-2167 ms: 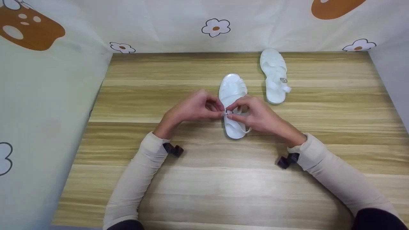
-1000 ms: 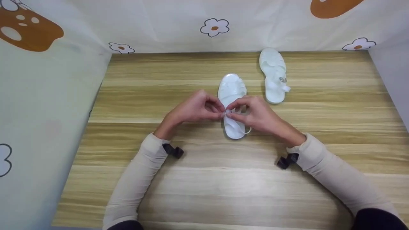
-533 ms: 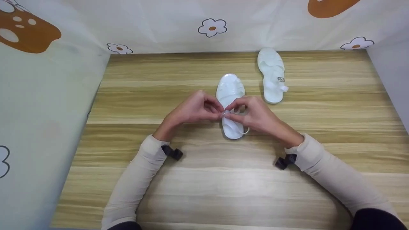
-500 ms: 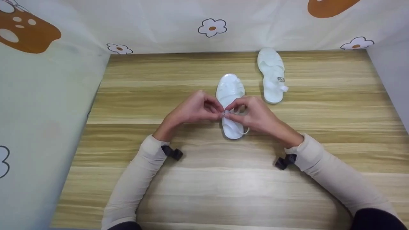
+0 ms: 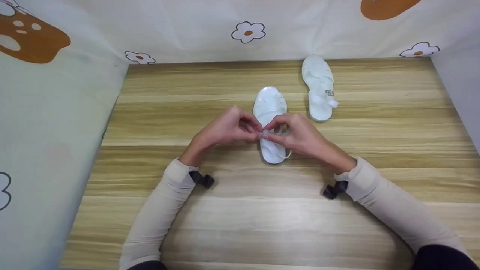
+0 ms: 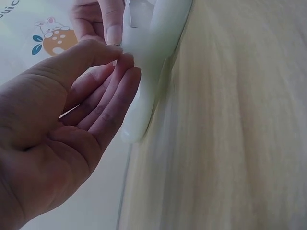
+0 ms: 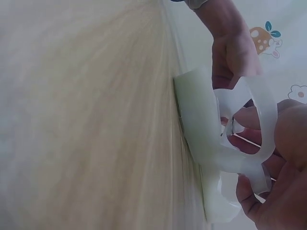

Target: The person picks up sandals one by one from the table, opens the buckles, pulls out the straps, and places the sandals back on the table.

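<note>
A white jelly sandal lies sole down mid-table, toe pointing away from me. Over its left side my left hand pinches between thumb and index finger at the small metal buckle of its strap. From the other side my right hand pinches the strap there, its fingertips right against the left ones. The fingers cover most of the buckle. In the right wrist view the pale looped strap stands up from the sandal beside the right fingers. The left wrist view shows the sandal's side beyond the left fingertips.
The second white sandal lies farther back to the right, its strap end loose and a silvery buckle on it. Wood-grain tabletop surrounds both. A pale flower-printed cloth wall rises along the back, with more walls at the sides.
The right fingertips have closed in on the left ones, and the dark buckle frame that showed between them is now mostly covered. Both sandals stay put; the head view has shifted slightly.
</note>
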Tool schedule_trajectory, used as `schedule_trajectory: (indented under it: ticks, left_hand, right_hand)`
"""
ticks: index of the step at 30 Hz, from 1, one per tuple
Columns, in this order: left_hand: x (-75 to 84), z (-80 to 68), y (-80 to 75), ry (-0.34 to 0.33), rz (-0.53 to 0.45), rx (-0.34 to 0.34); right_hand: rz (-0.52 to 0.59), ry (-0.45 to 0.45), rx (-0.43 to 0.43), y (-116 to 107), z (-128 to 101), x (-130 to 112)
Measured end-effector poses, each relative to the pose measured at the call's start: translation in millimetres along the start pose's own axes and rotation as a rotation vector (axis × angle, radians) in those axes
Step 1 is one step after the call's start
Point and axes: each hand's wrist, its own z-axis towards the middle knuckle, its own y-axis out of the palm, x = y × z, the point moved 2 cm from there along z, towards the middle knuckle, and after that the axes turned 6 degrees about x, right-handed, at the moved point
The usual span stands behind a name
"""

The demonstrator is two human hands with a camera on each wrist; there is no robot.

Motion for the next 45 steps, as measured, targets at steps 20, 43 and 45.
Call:
schedule_trajectory:
  ticks: [20, 43, 45]
  left_hand:
    - [-3.8, 0.3, 3.3, -0.006, -0.088, -0.002]
    - [-6.9, 3.4, 10.8, 0.012, -0.092, 0.018]
    - [-6.5, 3.2, 10.8, 0.002, -0.102, 0.021]
  right_hand:
    - [0.11, 0.036, -0.055, -3, -1, 1]
    - [0.034, 0.026, -0.148, -7, -3, 1]
    - [0.051, 0.039, -0.163, -8, -2, 2]
